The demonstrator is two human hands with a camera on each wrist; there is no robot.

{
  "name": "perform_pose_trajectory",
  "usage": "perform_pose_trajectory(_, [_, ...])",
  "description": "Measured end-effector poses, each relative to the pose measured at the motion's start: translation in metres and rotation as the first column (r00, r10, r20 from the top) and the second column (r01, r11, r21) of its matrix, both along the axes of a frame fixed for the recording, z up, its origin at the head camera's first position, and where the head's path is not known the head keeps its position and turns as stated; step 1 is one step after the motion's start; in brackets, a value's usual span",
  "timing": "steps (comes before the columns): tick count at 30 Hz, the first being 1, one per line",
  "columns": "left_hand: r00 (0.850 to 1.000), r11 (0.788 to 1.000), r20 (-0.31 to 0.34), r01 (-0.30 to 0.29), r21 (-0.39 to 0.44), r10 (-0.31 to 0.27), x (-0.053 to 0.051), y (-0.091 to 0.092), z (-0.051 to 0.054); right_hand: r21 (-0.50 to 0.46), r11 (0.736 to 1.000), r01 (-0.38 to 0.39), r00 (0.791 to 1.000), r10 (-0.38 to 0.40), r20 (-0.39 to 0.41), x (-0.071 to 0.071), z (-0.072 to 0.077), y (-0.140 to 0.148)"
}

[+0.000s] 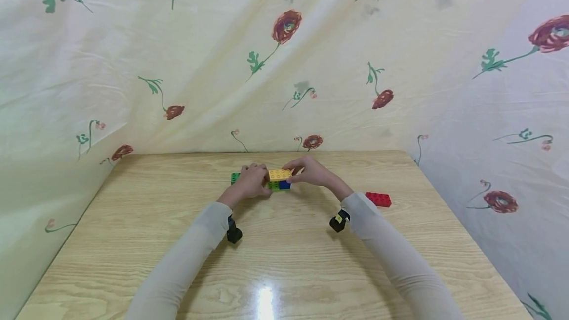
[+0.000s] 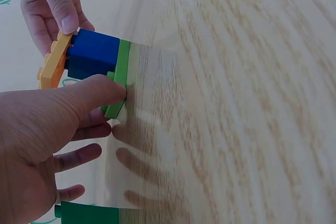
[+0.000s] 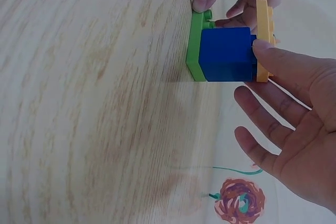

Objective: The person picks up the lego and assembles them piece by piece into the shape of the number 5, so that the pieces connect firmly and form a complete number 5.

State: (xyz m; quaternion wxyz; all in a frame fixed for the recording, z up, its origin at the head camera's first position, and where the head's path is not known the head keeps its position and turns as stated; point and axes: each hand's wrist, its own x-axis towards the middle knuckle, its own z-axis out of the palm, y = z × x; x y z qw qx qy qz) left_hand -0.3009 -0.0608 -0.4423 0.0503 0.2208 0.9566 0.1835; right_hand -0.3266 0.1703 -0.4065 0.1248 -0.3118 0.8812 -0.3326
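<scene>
A thin yellow plate with studs lies over a blue brick, whose studs still show in a narrow gap beneath it. The blue brick stands on one end of a light green plate on the table. My right hand pinches the yellow plate between thumb and fingers, its other fingers spread apart. At the opposite end, my left hand holds the light green plate, thumb on its near side; the fingertips behind are partly hidden.
Just beyond the left hand is a dark green brick, mostly covered in the head view. A red brick lies to the right, near the right forearm. Flowered cloth hangs behind the wooden table.
</scene>
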Motion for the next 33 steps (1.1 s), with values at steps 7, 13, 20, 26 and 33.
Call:
perform_pose_trajectory(7, [1.0,1.0,-0.011,-0.011,0.004,0.011,-0.003,0.001,0.0,0.0,1.0,0.014,1.0,-0.014,-0.008,-0.003,-0.001,-0.001])
perform_pose_trajectory(13, [1.0,1.0,-0.01,-0.028,0.008,0.028,-0.005,0.002,-0.001,-0.003,0.999,0.032,0.999,-0.032,-0.005,-0.007,-0.002,-0.001])
perform_pose_trajectory(20, [0.999,0.999,-0.009,-0.044,0.004,0.044,-0.009,0.003,-0.003,-0.006,0.999,0.033,0.999,-0.033,-0.012,-0.011,-0.003,-0.001])
perform_pose_trajectory(26, [0.999,0.999,-0.012,-0.05,0.002,0.05,-0.01,0.004,-0.003,0.004,1.0,0.026,0.999,-0.026,-0.021,-0.012,-0.002,-0.001])
perform_pose_trajectory(33, [0.999,0.999,-0.015,-0.049,0.0,0.049,-0.01,0.004,-0.004,0.023,0.999,0.031,0.999,-0.03,-0.022,-0.011,-0.001,-0.002])
